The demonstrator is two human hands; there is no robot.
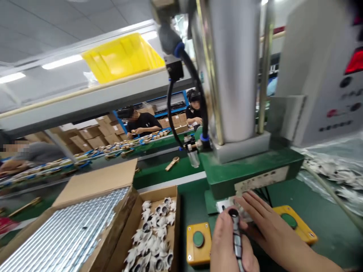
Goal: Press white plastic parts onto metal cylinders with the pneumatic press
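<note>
My left hand (224,241) is closed around a shiny metal tube (237,241), whose dark round open end points up and away from me. Just right of it, my right hand (272,230) reaches under the green press head with its fingers stretched out. Its fingertips are by a whitish piece (245,214) at the press; whether they touch it I cannot tell. Above both hands stands the press (252,166), with a large silver cylinder (234,75). A yellow box with a green button (198,238) is left of my left hand; a second yellow button box (304,228) lies beyond my right hand.
An open carton of silver tubes (70,230) stands at left, beside a carton of white fittings (154,241). Bagged white parts (337,175) lie at right. Behind runs a green conveyor (155,168), with several people working across it. A yellow bin (121,56) rests on the overhead shelf.
</note>
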